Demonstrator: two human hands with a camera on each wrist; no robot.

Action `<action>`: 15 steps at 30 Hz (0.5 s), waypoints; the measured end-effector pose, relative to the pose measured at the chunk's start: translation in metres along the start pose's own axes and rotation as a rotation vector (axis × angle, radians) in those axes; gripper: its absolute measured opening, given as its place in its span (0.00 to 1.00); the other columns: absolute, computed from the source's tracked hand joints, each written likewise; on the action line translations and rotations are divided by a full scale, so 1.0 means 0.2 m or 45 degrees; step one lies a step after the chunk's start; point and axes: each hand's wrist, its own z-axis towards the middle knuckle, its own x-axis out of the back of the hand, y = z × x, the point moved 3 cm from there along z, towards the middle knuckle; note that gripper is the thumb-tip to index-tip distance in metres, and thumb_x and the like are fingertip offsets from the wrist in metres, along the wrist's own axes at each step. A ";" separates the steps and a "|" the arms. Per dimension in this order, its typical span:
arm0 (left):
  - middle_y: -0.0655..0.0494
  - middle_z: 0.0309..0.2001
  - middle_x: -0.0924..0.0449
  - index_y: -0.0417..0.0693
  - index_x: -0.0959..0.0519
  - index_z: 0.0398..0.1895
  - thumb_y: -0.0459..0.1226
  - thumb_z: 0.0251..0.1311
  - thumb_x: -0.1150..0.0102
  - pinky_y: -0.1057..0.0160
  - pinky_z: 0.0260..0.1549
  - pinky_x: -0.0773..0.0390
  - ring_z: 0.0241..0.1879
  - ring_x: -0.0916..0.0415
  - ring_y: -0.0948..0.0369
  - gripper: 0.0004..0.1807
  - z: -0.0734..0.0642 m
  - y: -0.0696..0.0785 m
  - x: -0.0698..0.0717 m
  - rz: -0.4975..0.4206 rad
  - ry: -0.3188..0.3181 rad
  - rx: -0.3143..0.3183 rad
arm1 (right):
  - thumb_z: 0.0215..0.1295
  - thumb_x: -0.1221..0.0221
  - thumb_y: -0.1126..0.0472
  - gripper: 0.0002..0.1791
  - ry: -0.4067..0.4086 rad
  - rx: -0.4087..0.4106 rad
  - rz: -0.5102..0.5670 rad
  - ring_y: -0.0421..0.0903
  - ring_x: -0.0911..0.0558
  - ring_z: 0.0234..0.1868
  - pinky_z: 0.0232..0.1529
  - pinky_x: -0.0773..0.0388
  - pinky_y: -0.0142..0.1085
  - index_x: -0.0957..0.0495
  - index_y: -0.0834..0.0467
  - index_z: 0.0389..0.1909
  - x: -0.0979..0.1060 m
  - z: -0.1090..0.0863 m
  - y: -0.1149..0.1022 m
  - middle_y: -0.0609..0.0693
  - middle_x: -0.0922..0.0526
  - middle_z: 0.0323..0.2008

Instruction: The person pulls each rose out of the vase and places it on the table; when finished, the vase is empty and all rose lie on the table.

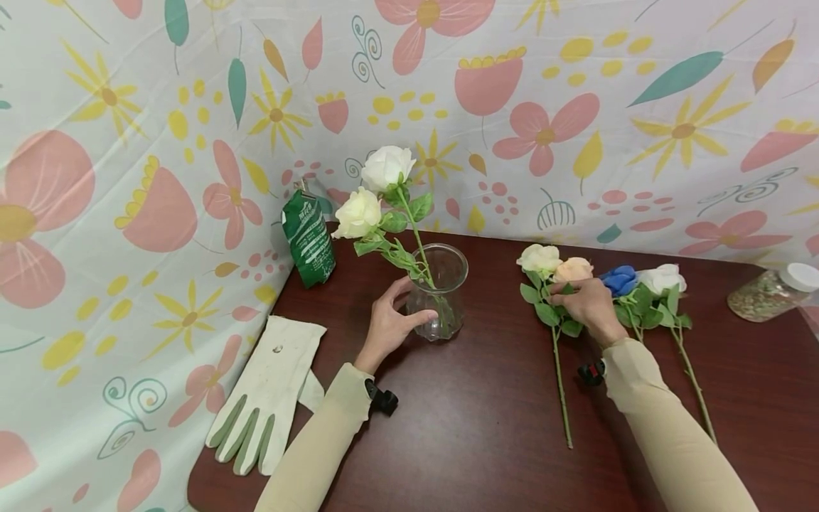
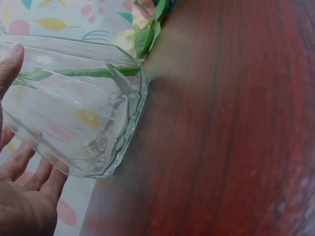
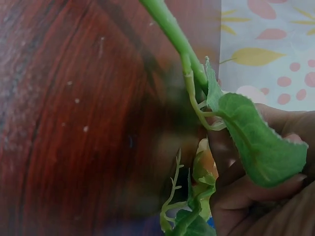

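Note:
My left hand [image 1: 393, 320] holds the clear glass vase [image 1: 448, 267], thumb on one side and fingers round the other in the left wrist view. Two roses stand in it, a white rose [image 1: 387, 168] and a cream rose [image 1: 358, 213], both leaning left. On the right, my right hand [image 1: 589, 306] pinches the stem of a pale yellow rose [image 1: 539, 259] just below its bloom. A green leaf [image 3: 266, 140] of it covers part of the fingers in the right wrist view. Beside that hand are a peach rose [image 1: 572, 269], a blue rose [image 1: 619, 280] and another white rose [image 1: 662, 278].
A pair of white and green gloves [image 1: 275, 384] lies at the table's left edge. Behind them stands a green packet [image 1: 308, 238]. At the far right a jar [image 1: 764, 295] with a white lid lies tilted. Flower-printed cloth [image 1: 211, 92] hangs behind and left of the table.

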 end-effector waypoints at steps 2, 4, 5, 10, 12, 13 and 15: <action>0.47 0.71 0.18 0.52 0.22 0.75 0.34 0.59 0.17 0.45 0.73 0.19 0.72 0.22 0.46 0.39 0.00 0.00 0.00 0.000 -0.003 -0.004 | 0.75 0.32 0.56 0.19 -0.003 0.002 -0.008 0.64 0.20 0.58 0.39 0.28 0.35 0.12 0.65 0.58 0.00 0.00 0.00 0.73 0.21 0.68; 0.47 0.71 0.18 0.52 0.22 0.75 0.34 0.59 0.17 0.45 0.73 0.18 0.72 0.22 0.46 0.39 0.00 0.01 0.00 0.000 -0.005 -0.013 | 0.75 0.32 0.56 0.19 -0.010 0.005 -0.017 0.65 0.20 0.57 0.39 0.28 0.34 0.12 0.65 0.58 0.00 0.00 0.00 0.74 0.22 0.68; 0.47 0.71 0.18 0.52 0.22 0.75 0.34 0.59 0.17 0.45 0.73 0.18 0.72 0.22 0.46 0.39 0.00 0.01 0.00 0.002 -0.006 -0.014 | 0.75 0.32 0.56 0.19 -0.016 0.003 -0.018 0.64 0.20 0.56 0.39 0.28 0.34 0.12 0.65 0.58 0.00 0.00 0.00 0.74 0.21 0.67; 0.47 0.71 0.18 0.52 0.22 0.75 0.35 0.59 0.17 0.45 0.74 0.19 0.72 0.22 0.46 0.40 0.00 0.00 0.00 0.012 -0.009 -0.010 | 0.73 0.31 0.55 0.20 -0.014 -0.002 -0.024 0.64 0.21 0.57 0.40 0.27 0.35 0.12 0.63 0.59 0.01 -0.01 0.00 0.74 0.23 0.69; 0.46 0.71 0.19 0.52 0.22 0.76 0.36 0.59 0.17 0.45 0.74 0.19 0.72 0.22 0.46 0.40 0.00 0.00 0.00 0.011 -0.011 -0.006 | 0.72 0.31 0.55 0.20 -0.004 0.002 -0.036 0.64 0.21 0.56 0.41 0.26 0.35 0.11 0.62 0.59 0.02 -0.01 -0.01 0.73 0.23 0.69; 0.46 0.71 0.19 0.52 0.22 0.76 0.36 0.59 0.17 0.45 0.74 0.19 0.72 0.22 0.46 0.40 0.00 0.00 0.00 0.011 -0.012 -0.004 | 0.72 0.30 0.55 0.20 0.008 0.011 -0.042 0.63 0.20 0.55 0.40 0.26 0.35 0.11 0.62 0.58 0.02 -0.01 -0.01 0.73 0.21 0.68; 0.46 0.71 0.19 0.52 0.22 0.76 0.37 0.59 0.17 0.45 0.74 0.19 0.72 0.22 0.46 0.40 0.00 0.00 0.00 0.015 -0.013 0.000 | 0.71 0.30 0.54 0.20 0.034 0.031 -0.073 0.65 0.19 0.54 0.40 0.25 0.36 0.10 0.61 0.58 0.03 -0.01 -0.01 0.72 0.20 0.67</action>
